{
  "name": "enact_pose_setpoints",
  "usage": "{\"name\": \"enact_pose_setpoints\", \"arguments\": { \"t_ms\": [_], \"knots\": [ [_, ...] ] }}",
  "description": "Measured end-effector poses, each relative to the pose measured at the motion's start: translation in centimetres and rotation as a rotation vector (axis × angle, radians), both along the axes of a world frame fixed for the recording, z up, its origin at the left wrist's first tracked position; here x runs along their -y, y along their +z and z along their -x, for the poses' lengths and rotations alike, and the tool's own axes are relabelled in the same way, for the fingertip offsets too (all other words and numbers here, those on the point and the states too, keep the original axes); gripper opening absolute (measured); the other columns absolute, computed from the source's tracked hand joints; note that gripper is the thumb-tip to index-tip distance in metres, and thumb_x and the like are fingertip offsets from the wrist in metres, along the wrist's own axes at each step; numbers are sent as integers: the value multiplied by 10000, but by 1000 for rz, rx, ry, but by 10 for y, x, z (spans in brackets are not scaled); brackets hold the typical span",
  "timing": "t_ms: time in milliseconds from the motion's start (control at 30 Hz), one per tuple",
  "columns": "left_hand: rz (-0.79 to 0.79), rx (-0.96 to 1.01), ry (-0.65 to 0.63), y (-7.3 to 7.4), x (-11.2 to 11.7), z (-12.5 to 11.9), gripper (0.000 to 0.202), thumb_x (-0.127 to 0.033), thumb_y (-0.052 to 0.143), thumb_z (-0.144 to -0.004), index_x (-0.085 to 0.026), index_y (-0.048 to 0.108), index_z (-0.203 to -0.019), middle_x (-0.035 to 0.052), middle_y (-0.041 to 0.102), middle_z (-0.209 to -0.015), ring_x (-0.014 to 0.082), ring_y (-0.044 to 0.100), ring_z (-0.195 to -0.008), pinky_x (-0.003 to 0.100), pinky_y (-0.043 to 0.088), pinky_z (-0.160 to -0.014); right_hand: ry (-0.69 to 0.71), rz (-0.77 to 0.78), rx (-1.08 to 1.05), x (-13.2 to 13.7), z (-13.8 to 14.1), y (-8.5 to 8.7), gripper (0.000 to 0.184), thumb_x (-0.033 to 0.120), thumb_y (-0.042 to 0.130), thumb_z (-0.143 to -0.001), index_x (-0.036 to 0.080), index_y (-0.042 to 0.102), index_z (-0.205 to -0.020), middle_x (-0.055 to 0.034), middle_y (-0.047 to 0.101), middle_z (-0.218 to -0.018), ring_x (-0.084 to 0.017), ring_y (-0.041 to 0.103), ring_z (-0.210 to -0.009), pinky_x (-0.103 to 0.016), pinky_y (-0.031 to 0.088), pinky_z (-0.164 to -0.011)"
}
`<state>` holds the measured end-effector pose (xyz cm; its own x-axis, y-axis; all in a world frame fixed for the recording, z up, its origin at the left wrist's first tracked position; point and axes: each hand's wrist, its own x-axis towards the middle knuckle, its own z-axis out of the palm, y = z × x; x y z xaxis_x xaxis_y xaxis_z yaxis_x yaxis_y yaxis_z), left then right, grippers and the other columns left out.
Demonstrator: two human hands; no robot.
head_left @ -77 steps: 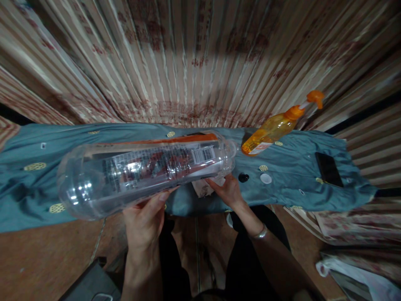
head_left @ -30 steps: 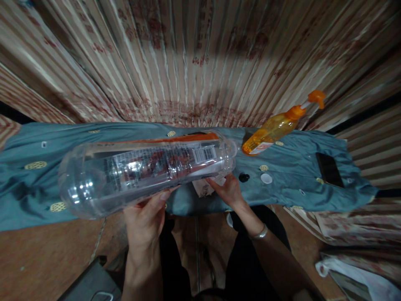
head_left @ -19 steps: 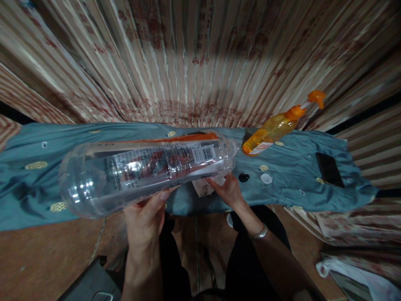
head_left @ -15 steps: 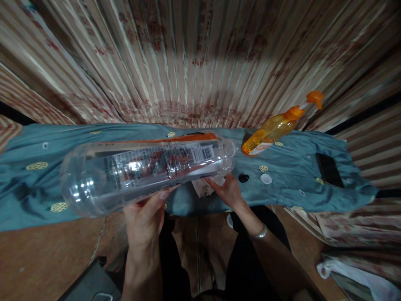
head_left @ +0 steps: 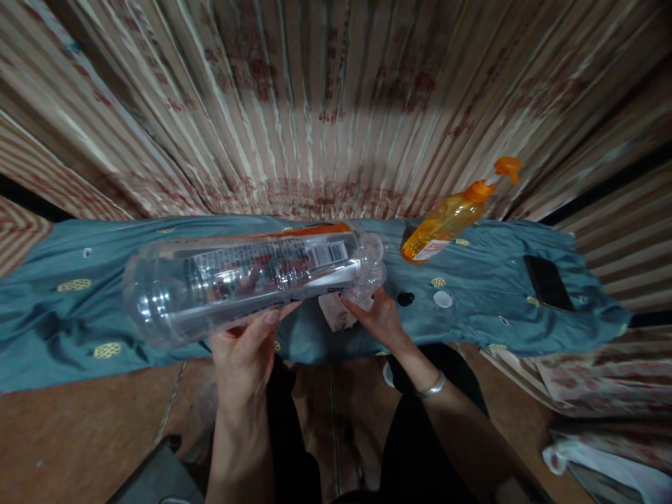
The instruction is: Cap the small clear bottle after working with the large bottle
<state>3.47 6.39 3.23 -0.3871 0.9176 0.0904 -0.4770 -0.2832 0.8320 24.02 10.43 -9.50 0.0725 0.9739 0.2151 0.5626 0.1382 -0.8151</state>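
A large clear plastic bottle (head_left: 252, 283) with a printed label and barcode lies nearly level above the cloth, its base to the left and its neck to the right. My left hand (head_left: 246, 343) grips it from below, thumb along the near side. At the neck end, my right hand (head_left: 381, 318) is closed around a small clear plastic container (head_left: 374, 278), partly hidden by its fingers and the bottle. Whether the two touch I cannot tell. A crumpled whitish packet (head_left: 336, 313) lies beneath, left of my right hand.
A yellow pump bottle (head_left: 446, 220) with an orange head stands behind to the right. A black cap (head_left: 405, 299), a white cap (head_left: 442, 299) and a dark phone (head_left: 549, 282) lie on the teal cloth (head_left: 488, 301). Striped curtains (head_left: 330, 140) hang behind.
The large bottle has shifted a little in view, its base toward the right and its neck slightly left. More of the small container shows by my right hand. Both hands keep their grip.
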Motion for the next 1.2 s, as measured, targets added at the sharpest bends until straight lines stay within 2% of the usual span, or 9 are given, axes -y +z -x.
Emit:
{"name": "enact_pose_setpoints", "arguments": {
  "t_ms": [167, 433, 567, 800, 967, 1200],
  "knots": [
    [-4, -30, -7, -3, -1, 2, 551, -270, 920, -564, -309, 705, -1070, 24, 767, -1011, 296, 734, -978, 416, 659, -738, -23, 46, 36, -1, -1, -1, 642, 501, 736, -760, 138, 547, -1254, -165, 757, -1061, -335, 737, -981, -456, 594, -840],
    [-20, -37, 1, -5, -5, 3, 676, -286, 920, -552, -296, 668, -1179, 53, 763, -1071, 253, 747, -891, 402, 658, -741, -34, 25, 33, -3, 0, -2, 626, 492, 740, -747, 152, 550, -1236, -147, 761, -1056, -322, 744, -947, -451, 597, -825],
    [-35, -59, -3, -6, -5, 3, 681, -318, 918, -564, -311, 659, -1194, 52, 757, -1089, 263, 740, -939, 455, 648, -800, -52, 36, 54, -3, 2, 1, 616, 482, 742, -738, 146, 555, -1219, -151, 762, -1034, -329, 743, -944, -452, 595, -817],
    [-44, -26, -13, -2, -3, 1, 591, -275, 920, -545, -269, 699, -1093, 60, 752, -1067, 282, 726, -966, 502, 641, -810, -60, 28, 51, -3, 3, 0, 592, 469, 743, -735, 164, 556, -1207, -132, 764, -1029, -319, 745, -931, -429, 595, -797],
    [-36, 24, -13, -2, -4, 0, 482, -232, 921, -525, -245, 722, -964, 61, 738, -1136, 279, 718, -980, 518, 640, -806, -57, 23, 42, -3, 4, 2, 614, 469, 743, -732, 153, 549, -1222, -141, 759, -1042, -322, 742, -947, -433, 591, -815],
    [-61, -37, -40, -3, -3, 2, 473, -255, 895, -588, -251, 702, -1020, 72, 732, -1141, 312, 701, -1062, 580, 605, -867, -53, 7, 50, -3, 3, 1, 608, 478, 742, -737, 171, 552, -1227, -128, 762, -1037, -320, 743, -936, -429, 590, -794]
  ]
}}
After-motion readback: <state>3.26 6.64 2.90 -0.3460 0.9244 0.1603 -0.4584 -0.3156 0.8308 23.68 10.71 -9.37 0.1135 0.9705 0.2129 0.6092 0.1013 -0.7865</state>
